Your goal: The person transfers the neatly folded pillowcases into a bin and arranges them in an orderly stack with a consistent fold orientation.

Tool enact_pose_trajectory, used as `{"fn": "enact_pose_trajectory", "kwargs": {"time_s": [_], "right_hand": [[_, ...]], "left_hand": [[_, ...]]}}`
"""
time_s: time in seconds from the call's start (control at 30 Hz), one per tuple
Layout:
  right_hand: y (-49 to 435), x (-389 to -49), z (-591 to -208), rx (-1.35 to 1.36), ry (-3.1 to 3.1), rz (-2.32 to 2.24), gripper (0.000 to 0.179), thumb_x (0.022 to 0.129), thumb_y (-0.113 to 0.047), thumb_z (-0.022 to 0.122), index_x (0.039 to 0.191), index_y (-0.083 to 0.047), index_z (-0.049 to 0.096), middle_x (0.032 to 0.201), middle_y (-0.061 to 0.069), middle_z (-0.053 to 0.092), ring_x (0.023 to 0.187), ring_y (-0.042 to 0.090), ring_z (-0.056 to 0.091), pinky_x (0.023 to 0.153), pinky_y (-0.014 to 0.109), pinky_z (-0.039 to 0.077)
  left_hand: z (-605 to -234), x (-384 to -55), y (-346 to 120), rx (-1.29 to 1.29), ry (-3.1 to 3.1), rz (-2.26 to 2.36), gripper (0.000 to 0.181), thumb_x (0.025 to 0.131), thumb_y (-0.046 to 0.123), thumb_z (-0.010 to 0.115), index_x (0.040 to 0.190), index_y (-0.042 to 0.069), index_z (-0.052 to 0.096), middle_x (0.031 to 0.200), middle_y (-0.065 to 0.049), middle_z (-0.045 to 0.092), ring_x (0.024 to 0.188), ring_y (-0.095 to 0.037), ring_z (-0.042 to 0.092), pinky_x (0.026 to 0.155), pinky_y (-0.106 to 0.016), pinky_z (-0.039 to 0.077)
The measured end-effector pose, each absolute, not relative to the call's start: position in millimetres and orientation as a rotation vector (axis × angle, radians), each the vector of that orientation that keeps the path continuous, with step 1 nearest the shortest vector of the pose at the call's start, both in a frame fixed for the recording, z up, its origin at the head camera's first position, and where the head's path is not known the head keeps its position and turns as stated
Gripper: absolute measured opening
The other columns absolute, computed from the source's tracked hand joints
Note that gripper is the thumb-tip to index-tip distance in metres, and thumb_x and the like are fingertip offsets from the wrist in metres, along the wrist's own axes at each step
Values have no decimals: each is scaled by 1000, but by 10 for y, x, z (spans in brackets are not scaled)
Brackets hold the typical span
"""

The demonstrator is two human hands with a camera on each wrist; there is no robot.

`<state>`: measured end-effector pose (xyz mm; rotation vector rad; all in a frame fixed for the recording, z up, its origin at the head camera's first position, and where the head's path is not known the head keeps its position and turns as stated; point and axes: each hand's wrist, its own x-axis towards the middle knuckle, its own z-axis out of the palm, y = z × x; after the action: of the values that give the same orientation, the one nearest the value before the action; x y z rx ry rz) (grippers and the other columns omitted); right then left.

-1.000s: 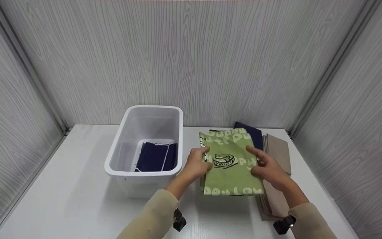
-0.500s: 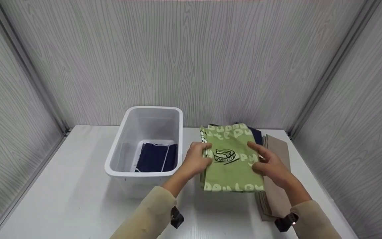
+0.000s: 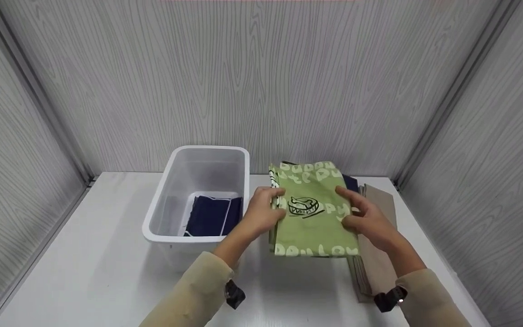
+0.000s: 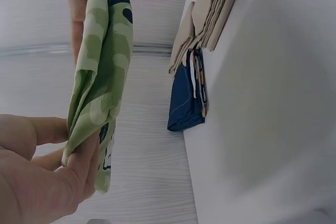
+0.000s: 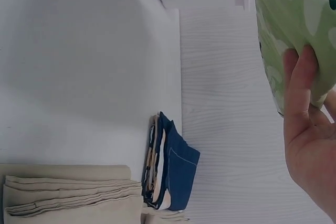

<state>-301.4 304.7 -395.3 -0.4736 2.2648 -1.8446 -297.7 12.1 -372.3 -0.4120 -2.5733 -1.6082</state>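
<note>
A folded green cloth (image 3: 313,231) with pale lettering and a black bowl-and-bone drawing is held up over the white table. My left hand (image 3: 263,211) pinches its left edge, thumb on top. On the opposite edge my right hand (image 3: 370,225) grips it the same way. The left wrist view shows the cloth (image 4: 100,77) edge-on in several layers, with the left fingers (image 4: 81,163) tucked beneath it. From the right wrist, the right fingers (image 5: 300,82) press against the underside of the cloth, well above the tabletop.
Left of the hands stands a white plastic bin (image 3: 152,209) with a folded navy cloth (image 3: 214,215) on its floor. To the right lie folded beige cloths (image 3: 379,204) and another navy cloth (image 5: 181,169). Grey wood-grain panels (image 3: 261,81) enclose the table's back and sides.
Both hands have raised the green cloth slightly and moved it away from the body, with a small shift left. The bin and the other cloths stay put.
</note>
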Motion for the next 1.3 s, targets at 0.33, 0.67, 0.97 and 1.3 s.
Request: {"fn": "enact_pose_trajectory", "kwargs": {"time_s": [0.33,0.67,0.97,1.3], "right_hand": [[2962,-3064,-3809,-525,2276,-1830,80,85,10,59,156,-17,34,123,17,53,93,19,59,67,28,55],[2932,-3097,-3698,-567,2304,-1810,80,83,11,57,155,-18,36,125,19,54,92,20,60,65,29,56],[2864,-3093,-3613,-578,2283,-1843,80,83,12,57,154,-20,37,123,16,56,86,19,60,59,28,53],[2743,-3123,-3518,-626,2305,-1824,82,81,12,57,154,-19,38,118,15,57,79,17,56,55,24,47]], "left_hand": [[-3612,-2969,32,-397,-2558,-1579,56,75,-2,66,131,-3,62,133,-23,52,124,-35,51,108,-43,40],[-3497,-2938,-11,-377,-2557,-1631,56,78,-3,66,134,-3,60,134,-21,51,126,-33,48,110,-42,39],[-3426,-2925,-57,-355,-2503,-1743,56,79,-4,67,135,-2,59,137,-19,48,128,-31,46,110,-41,39],[-3323,-2890,-187,-355,-2502,-1707,55,80,-2,66,135,-1,60,138,-21,47,129,-32,45,108,-42,40]]}}
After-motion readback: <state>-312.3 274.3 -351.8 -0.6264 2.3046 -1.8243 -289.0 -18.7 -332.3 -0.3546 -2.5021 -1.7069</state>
